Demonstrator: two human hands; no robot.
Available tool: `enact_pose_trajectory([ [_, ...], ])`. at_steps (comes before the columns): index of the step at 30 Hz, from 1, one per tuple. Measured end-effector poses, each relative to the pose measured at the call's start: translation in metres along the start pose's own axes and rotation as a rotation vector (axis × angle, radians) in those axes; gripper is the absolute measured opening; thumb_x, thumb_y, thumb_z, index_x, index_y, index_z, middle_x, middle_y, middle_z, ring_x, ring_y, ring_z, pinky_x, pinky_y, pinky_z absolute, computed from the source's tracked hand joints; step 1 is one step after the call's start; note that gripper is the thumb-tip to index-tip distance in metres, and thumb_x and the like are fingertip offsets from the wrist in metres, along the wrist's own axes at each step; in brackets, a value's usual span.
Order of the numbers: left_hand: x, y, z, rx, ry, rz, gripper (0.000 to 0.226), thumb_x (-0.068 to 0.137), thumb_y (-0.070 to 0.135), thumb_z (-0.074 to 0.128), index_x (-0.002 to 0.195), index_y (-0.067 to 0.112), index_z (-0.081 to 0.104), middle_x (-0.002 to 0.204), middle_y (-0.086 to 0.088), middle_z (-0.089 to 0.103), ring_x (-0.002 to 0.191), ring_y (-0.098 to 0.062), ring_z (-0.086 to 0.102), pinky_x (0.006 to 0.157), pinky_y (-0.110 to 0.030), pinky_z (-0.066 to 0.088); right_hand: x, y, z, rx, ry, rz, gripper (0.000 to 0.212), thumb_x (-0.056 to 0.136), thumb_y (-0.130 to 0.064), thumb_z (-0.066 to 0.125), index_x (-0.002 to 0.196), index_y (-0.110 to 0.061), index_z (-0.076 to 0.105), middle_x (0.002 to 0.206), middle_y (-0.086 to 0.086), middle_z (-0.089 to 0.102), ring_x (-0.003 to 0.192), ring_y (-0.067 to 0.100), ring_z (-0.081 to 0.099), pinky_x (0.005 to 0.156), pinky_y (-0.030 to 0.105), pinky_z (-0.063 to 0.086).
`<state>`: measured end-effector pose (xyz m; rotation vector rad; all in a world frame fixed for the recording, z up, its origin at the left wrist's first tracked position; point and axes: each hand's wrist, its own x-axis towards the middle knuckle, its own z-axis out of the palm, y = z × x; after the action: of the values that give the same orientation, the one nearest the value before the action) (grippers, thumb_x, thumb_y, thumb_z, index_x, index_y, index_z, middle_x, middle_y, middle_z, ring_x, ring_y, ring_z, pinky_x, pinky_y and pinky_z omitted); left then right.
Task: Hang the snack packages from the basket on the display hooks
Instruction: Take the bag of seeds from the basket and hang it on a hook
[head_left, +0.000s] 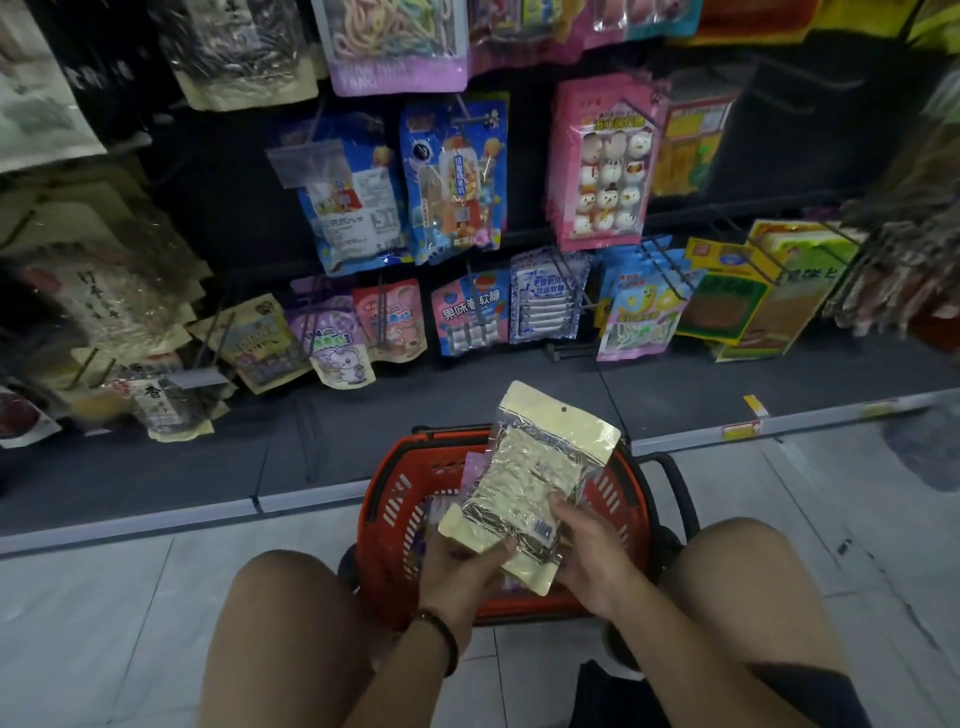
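Head view: a person crouched before a shop display, bare knees to either side of a red basket (384, 519) that stood on the tiled floor (104, 597).
Snack package: a cream-edged snack package (535, 478) with a clear window was held in the air just above the basket, tilted, its top end towards the shelving.
Hang hole: a small round hole (563, 409) showed near the package's top edge, not on any hook.
Left grip: the left hand (462, 566) held the package's lower left corner, fingers curled over the bottom edge from below.
Right grip: the right hand (592, 545) clasped the lower right side, thumb on the front and fingers behind.
Wrist: a dark bracelet (441, 634) circled the left wrist.
Basket contents: more packages (475, 467), pink and purple, lay inside, mostly hidden behind the held one.
Basket handle: a black handle (675, 478) stuck out on the right side.
Display hooks: dark wire display hooks (665, 270) stuck out from the back panel, most of them loaded.
Hung stock: pink snowman sweets (602, 171) hung in the upper row beside blue bags (452, 176); a lower row of smaller packs hung beneath them.
Left shelving: beige pouches (104, 291) crowded the hooks there, too blurred to read.
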<state>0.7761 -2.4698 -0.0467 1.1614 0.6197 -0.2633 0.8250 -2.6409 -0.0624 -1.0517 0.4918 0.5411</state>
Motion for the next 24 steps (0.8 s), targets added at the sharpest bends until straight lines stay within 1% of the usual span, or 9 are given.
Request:
enact_pose_trajectory([
  [3, -0.009, 0.0, 0.0, 0.251, 0.186, 0.204, 0.074, 0.065, -0.001, 0.096, 0.121, 0.024, 0.055, 0.116, -0.001, 0.071, 0.099, -0.022, 0.074, 0.074, -0.029, 0.062, -0.003, 0.005, -0.002, -0.045, 0.083, -0.083, 0.052, 0.091, -0.03, 0.082, 0.138, -0.018, 0.063, 0.13, 0.012, 0.075, 0.116, 0.039, 0.073, 0.093, 0.061, 0.061],
  [5, -0.008, -0.002, -0.005, 0.535, 0.285, 0.375, 0.085, 0.059, 0.013, 0.101, 0.127, 0.032, 0.053, 0.125, 0.009, 0.056, 0.111, -0.015, 0.063, 0.091, -0.029, 0.059, -0.003, 0.009, -0.001, -0.121, 0.145, -0.115, 0.082, 0.075, -0.04, 0.095, 0.144, -0.019, 0.057, 0.138, 0.008, 0.07, 0.122, 0.032, 0.07, 0.097, 0.058, 0.059],
  [6, -0.009, -0.002, -0.005, 0.667, 0.277, 0.459, 0.085, 0.06, 0.019, 0.1, 0.128, 0.037, 0.053, 0.128, 0.011, 0.051, 0.115, -0.012, 0.059, 0.099, -0.031, 0.055, -0.004, 0.009, 0.002, -0.166, 0.142, -0.15, 0.082, 0.074, -0.04, 0.097, 0.142, -0.017, 0.057, 0.137, 0.008, 0.071, 0.121, 0.029, 0.07, 0.094, 0.053, 0.06],
  [8, -0.014, 0.0, 0.001, 0.749, 0.16, 0.513, 0.083, 0.063, 0.027, 0.097, 0.131, 0.043, 0.053, 0.135, 0.014, 0.049, 0.121, -0.002, 0.054, 0.107, -0.03, 0.051, -0.008, 0.008, 0.008, -0.287, 0.138, -0.255, 0.048, 0.083, -0.024, 0.091, 0.124, -0.014, 0.067, 0.12, 0.012, 0.077, 0.105, 0.028, 0.077, 0.08, 0.044, 0.065],
  [12, -0.013, -0.001, 0.015, 0.407, -0.012, 0.43, 0.085, 0.074, -0.004, 0.086, 0.141, 0.033, 0.05, 0.131, 0.01, 0.069, 0.118, -0.006, 0.068, 0.093, -0.026, 0.059, -0.02, 0.009, 0.019, -0.627, 0.029, -0.463, 0.023, 0.087, -0.017, 0.086, 0.102, -0.034, 0.081, 0.104, -0.006, 0.079, 0.101, 0.015, 0.076, 0.085, 0.03, 0.062],
  [15, -0.007, -0.004, 0.015, 0.269, 0.014, 0.425, 0.076, 0.083, -0.005, 0.079, 0.146, 0.025, 0.048, 0.131, 0.0, 0.072, 0.122, -0.021, 0.069, 0.099, -0.038, 0.059, -0.034, 0.014, 0.029, -0.707, -0.05, -0.539, 0.01, 0.091, -0.033, 0.078, 0.099, -0.038, 0.082, 0.101, -0.011, 0.076, 0.101, 0.01, 0.072, 0.087, 0.025, 0.057],
  [19, -0.001, 0.004, 0.011, 0.242, 0.011, 0.418, 0.057, 0.092, -0.003, 0.072, 0.141, 0.022, 0.057, 0.13, 0.0, 0.073, 0.123, -0.022, 0.069, 0.105, -0.046, 0.055, -0.045, 0.017, 0.034, -0.755, -0.045, -0.674, 0.016, 0.093, -0.034, 0.078, 0.108, -0.037, 0.077, 0.104, -0.009, 0.074, 0.104, 0.008, 0.069, 0.086, 0.022, 0.056],
  [22, -0.002, 0.015, 0.006, 0.251, 0.013, 0.411, 0.043, 0.093, 0.014, 0.078, 0.131, 0.027, 0.064, 0.125, 0.003, 0.075, 0.12, -0.02, 0.07, 0.101, -0.041, 0.056, -0.039, 0.014, 0.029, -0.629, 0.091, -0.64, 0.026, 0.093, -0.022, 0.081, 0.115, -0.033, 0.073, 0.107, -0.001, 0.071, 0.106, 0.01, 0.068, 0.082, 0.024, 0.06],
  [24, -0.003, 0.021, 0.001, 0.184, 0.011, 0.356, 0.04, 0.092, 0.019, 0.079, 0.129, 0.027, 0.066, 0.124, 0.005, 0.076, 0.117, -0.015, 0.071, 0.092, -0.028, 0.059, -0.032, 0.004, 0.027, -0.756, 0.204, -0.67, 0.039, 0.089, -0.036, 0.082, 0.123, -0.031, 0.063, 0.118, -0.006, 0.066, 0.113, 0.009, 0.063, 0.089, 0.028, 0.058],
])
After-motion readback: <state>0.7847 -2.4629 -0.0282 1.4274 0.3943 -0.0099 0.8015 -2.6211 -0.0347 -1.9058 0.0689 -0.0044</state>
